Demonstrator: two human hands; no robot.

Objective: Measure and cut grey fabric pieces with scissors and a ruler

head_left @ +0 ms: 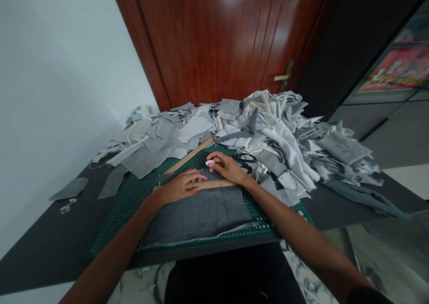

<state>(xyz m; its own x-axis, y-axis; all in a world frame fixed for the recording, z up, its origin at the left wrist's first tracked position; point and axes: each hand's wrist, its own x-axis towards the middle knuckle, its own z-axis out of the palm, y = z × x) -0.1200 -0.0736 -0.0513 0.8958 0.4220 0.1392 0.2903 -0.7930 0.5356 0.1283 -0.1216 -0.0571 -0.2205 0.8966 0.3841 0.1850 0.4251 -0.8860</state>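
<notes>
A dark grey piece of cloth (201, 219) lies flat, with a wooden ruler (217, 184) across its upper part. My left hand (179, 187) rests on the ruler and cloth, fingers stretched out to the right. Between the thumb and fingers of my right hand (228, 166) is a small pink piece of tailor's chalk (209, 163), held just beyond the ruler's far edge. Under the cloth is a green cutting mat (134, 206) with grid lines. Black-handled scissors (247, 158) lie just past my right hand, partly among scraps.
A second wooden strip (189, 155) slants across the mat's far part. Grey and white fabric scraps (281, 134) are heaped along the back and right of the dark table (43, 241). White cord (68, 206) lies at left. A wooden door (214, 40) stands behind.
</notes>
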